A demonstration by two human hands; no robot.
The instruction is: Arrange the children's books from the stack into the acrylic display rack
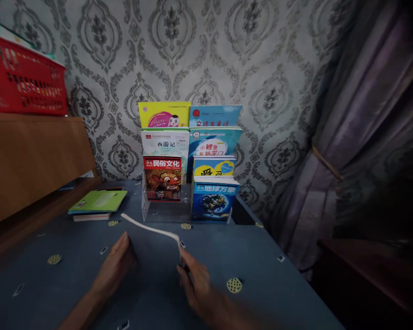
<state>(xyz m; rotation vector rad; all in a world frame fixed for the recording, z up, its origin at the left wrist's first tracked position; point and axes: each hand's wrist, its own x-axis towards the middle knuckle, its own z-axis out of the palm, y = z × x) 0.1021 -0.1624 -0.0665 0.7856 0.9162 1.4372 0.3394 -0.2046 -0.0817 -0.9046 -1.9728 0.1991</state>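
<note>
A thin book [156,251] with a dark cover stands upright between my hands, low over the table. Its pale top edge bends at the right corner; the cover is too dark to read. My left hand [114,262] is at the book's left side, some of its fingers hidden. My right hand [197,279] pinches the right edge between thumb and fingers. Beyond it is a clear display rack [145,208] with several books in two columns. In its front row are a red-topped book [163,178] and a blue book with a globe [215,201].
On the left, a green book [99,200] tops a small stack beside a wooden cabinet [34,160] that bears a red basket [27,78]. The patterned cloth [261,261] covers the table. A tied curtain [306,201] hangs at the right, near a dark reddish piece of furniture [368,270].
</note>
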